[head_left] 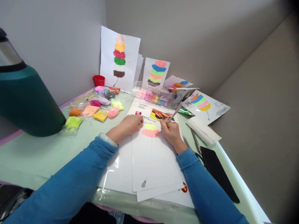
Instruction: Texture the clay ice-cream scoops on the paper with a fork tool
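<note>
My right hand [172,132] is closed on a metal fork [168,121], its tines pressed on a pink clay patch [150,133] below a yellow-green patch [150,127] on a white sheet of paper [154,165]. My left hand [130,123] rests on the sheet's upper left edge with its fingers curled down, holding the paper flat. Both arms wear blue sleeves, and a pale bangle sits on the left wrist.
Small bags of coloured clay [98,109] lie at the left. A clear box of clay colours [156,97] stands behind the sheet. Finished clay pictures [119,57] lean on the wall. A red cup [99,80], a green flask [25,96], tweezers [195,141], a black case [217,171] and a tissue [203,130] lie around.
</note>
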Demonstrator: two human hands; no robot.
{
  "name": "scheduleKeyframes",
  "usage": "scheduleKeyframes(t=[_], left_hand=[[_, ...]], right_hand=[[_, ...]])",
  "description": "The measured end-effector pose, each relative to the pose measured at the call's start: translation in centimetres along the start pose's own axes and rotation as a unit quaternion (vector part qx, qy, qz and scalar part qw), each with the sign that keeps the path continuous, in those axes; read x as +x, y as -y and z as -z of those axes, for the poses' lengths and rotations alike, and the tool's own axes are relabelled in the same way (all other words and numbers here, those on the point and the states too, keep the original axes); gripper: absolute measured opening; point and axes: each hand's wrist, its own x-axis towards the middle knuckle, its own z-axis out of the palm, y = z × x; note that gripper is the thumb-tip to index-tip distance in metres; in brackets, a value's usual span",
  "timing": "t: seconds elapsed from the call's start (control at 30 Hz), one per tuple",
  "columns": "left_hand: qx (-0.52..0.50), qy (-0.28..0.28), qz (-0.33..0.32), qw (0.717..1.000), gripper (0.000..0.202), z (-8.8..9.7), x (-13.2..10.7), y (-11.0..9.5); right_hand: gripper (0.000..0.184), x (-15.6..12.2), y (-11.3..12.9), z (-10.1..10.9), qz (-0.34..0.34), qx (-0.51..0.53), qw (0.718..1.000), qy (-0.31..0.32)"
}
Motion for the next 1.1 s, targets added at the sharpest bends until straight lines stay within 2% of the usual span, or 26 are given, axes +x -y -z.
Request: scheduleKeyframes(t=[1.1], left_hand=[[0.006,0.014,0.006,1.000,0.023,0.28,-0.06,-0.22]], right_hand=[[0.042,0.02,0.12,0.02,-0.029,0.012,0.999,0.005]])
